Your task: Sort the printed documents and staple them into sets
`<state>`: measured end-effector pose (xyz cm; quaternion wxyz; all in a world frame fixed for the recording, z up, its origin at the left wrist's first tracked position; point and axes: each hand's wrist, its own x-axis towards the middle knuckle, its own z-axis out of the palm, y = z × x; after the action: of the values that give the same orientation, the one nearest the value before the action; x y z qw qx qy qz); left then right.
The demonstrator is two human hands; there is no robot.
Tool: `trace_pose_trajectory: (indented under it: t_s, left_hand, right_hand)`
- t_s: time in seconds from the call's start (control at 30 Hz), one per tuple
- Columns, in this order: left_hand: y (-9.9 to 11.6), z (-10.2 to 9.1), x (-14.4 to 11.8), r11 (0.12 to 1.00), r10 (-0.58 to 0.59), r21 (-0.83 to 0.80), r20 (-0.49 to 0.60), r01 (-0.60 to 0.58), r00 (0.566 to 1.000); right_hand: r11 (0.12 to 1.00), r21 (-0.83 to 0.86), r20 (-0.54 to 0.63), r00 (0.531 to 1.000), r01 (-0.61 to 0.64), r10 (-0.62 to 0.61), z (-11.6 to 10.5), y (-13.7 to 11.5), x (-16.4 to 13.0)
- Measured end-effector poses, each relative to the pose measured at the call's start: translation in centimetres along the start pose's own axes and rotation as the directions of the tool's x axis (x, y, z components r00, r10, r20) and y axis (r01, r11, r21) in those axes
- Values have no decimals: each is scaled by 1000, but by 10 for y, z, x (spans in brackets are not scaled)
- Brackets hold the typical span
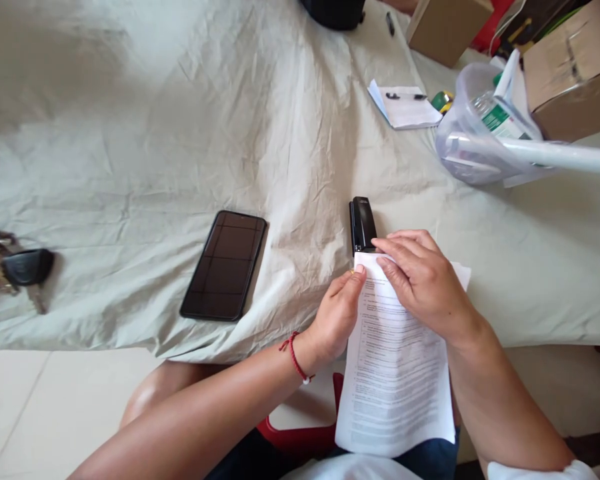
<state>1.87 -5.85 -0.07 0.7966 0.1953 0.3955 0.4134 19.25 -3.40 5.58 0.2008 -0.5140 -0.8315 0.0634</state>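
Observation:
A black stapler (363, 223) lies on the cloth, its near end at the top left corner of the printed sheets (397, 387). My left hand (337, 310) is closed on the left edge of the sheets, thumb on top and the other fingers hidden underneath. Across the upper part of the paper lies my right hand (425, 283), its fingers stretched out toward the stapler and its fingertips close to the near end. The lower part of the sheets hangs past the table edge over my lap.
A black phone (224, 265) lies left of the hands, with keys (27, 267) farther left. At the back right are a notepad (405, 110) with a pen, a translucent bin (463, 157) holding a bottle and a tube, and cardboard boxes (575, 73). The cloth (130, 180) is wrinkled.

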Motion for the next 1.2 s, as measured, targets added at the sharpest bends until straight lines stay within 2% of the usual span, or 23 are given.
trace_pose_trajectory:
  t_s: [0.3, 0.4, 0.53, 0.83, 1.2]
  left_hand:
    - [2, -3, 0, 988, 82, 134, -13, -80, 997]
    - [1, -5, 1, 979, 102, 179, -26, -96, 994]
    - [5, -4, 0, 962, 162, 225, -9, -156, 987]
    - [7, -1, -4, 916, 274, 284, 66, -281, 959]
    - [-2, -7, -2, 877, 276, 372, 130, -305, 952]
  right_hand:
    - [995, 9, 79, 992, -101, 100, -19, 22, -8]
    - [995, 18, 8, 995, -95, 95, -21, 23, -9]
    - [999, 27, -84, 996, -21, 23, -23, 15, -5]
    - [999, 32, 12, 1000, -9, 9, -20, 16, -3]
    - [955, 270, 93, 991, -122, 100, -23, 21, 5]
